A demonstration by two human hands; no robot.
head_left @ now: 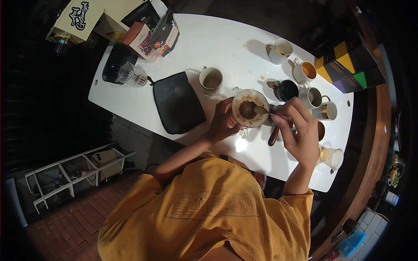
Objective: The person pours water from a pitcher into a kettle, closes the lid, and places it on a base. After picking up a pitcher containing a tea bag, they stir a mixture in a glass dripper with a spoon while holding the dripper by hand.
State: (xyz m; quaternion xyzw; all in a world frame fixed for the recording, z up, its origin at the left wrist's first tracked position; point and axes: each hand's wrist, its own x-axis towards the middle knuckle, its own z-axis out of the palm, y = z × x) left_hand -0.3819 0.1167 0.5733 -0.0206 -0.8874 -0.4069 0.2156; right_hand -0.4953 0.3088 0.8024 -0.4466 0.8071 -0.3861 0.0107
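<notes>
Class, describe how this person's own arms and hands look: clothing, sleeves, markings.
Both arms are bare below the short sleeves of a mustard-yellow T-shirt. The left hand and right hand wear no gloves, and no watch or bracelet shows. The shirt bears a faint outlined print.

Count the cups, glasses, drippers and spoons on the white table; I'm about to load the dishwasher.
Cups: 8, one partly hidden behind the right hand
Clear glass: 1
Dripper, in the left hand: 1
Spoon, in the right hand: 1
Total: 11
</notes>
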